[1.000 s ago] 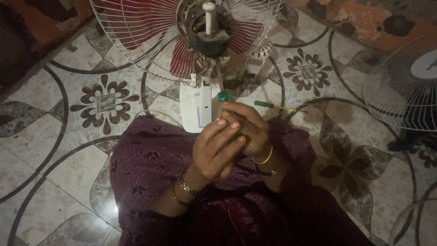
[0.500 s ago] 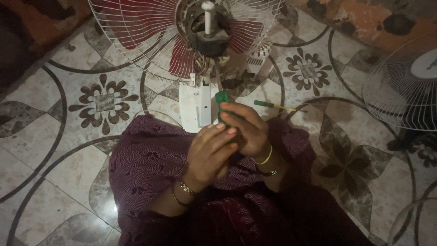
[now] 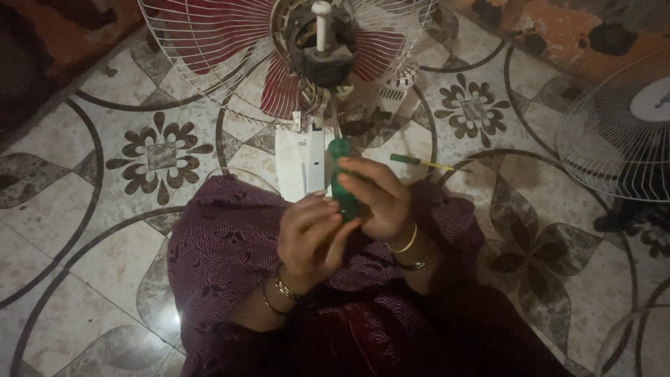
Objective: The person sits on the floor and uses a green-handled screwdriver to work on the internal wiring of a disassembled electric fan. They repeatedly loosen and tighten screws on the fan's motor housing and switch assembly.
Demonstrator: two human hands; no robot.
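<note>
The right hand (image 3: 377,202) closes its fingers around a green handle (image 3: 342,178), which stands nearly upright with its rounded top poking out above the knuckles; what is at its lower end is hidden inside the grip. The left hand (image 3: 314,234) sits just beside and slightly below the handle, fingers curled and pressed against its lower part and against the right palm, so both hands meet around it. Gold bangles (image 3: 279,293) circle the left wrist and a thin gold bangle (image 3: 405,243) the right. Both hands rest over a dark purple patterned cloth (image 3: 223,258) covering the person's lap. Just beyond the handle lies the white neck (image 3: 301,164) of a fan, touching the edge of the cloth. Farther beyond the handle is the fan's dark motor (image 3: 321,49) with its white shaft, ringed by red blades (image 3: 230,28) and a white wire guard (image 3: 195,63). To the right of the handle, on the patterned tile floor (image 3: 91,230), lies a small green screwdriver (image 3: 419,162) with a pale shaft. Well to the right of the handle stands a second white wire guard (image 3: 621,132).
</note>
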